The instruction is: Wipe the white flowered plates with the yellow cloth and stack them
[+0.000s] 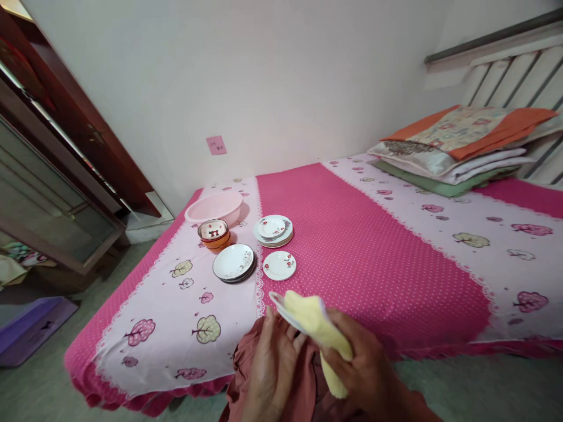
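Note:
My right hand [363,354] is closed around a yellow cloth [314,316]. Against the cloth is a small white plate [281,308], tilted and seen nearly edge-on, with much of its face covered. My left hand [275,363] is just below the plate, palm up, thumb and fingers apart. Its fingertips are close to the plate's underside; whether they touch it I cannot tell. Ahead on the bed lies a single small flowered plate [280,265]. Behind that is a stack of white plates [281,233], and to its left a stack of dark-rimmed dishes [233,262].
Orange bowls [214,237] are stacked before a pink basin [215,206] near the wall. A pink patterned sheet [352,246] covers the bed. Folded bedding [461,143] is piled at the right, by the headboard. A purple box [35,328] stands on the floor at left.

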Available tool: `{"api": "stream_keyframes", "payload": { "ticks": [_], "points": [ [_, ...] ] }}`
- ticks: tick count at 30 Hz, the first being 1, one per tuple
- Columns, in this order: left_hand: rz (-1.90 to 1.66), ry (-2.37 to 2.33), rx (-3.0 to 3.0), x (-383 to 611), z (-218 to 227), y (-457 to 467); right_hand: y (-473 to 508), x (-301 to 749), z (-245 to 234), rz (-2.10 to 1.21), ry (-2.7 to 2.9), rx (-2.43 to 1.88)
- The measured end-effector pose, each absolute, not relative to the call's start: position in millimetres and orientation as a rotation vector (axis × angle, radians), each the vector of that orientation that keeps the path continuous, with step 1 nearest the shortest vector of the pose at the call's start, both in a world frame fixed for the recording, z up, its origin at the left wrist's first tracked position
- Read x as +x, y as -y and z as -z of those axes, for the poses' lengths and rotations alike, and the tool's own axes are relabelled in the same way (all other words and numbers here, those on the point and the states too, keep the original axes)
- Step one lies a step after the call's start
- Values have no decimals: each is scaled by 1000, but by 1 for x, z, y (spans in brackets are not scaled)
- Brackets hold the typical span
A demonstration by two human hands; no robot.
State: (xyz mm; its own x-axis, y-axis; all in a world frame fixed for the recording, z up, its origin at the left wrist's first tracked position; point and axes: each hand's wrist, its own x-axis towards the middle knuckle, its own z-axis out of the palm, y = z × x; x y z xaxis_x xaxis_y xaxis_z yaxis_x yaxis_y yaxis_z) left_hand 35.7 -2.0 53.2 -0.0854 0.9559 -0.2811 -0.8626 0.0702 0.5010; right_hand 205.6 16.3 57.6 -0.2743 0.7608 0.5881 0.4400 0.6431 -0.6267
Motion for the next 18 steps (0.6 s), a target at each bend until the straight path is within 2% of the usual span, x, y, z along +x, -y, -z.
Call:
{"api": "stream_keyframes", "payload": {
  "ticks": [4, 7, 11, 18],
  "points": [
    [-1600, -710, 237, 38, -41, 7, -34, 213, -62, -1303, 1202, -1092],
    [-1600, -679, 270, 41, -47, 11, -42, 212, -62, -1609, 874, -1069],
    [-1522, -612, 323, 47, -60, 14, -43, 208, -54, -1761, 789, -1033],
    [-1425, -540, 367, 47, -57, 20, -48, 218, -44, -1781, 910, -1011]
  ]
}}
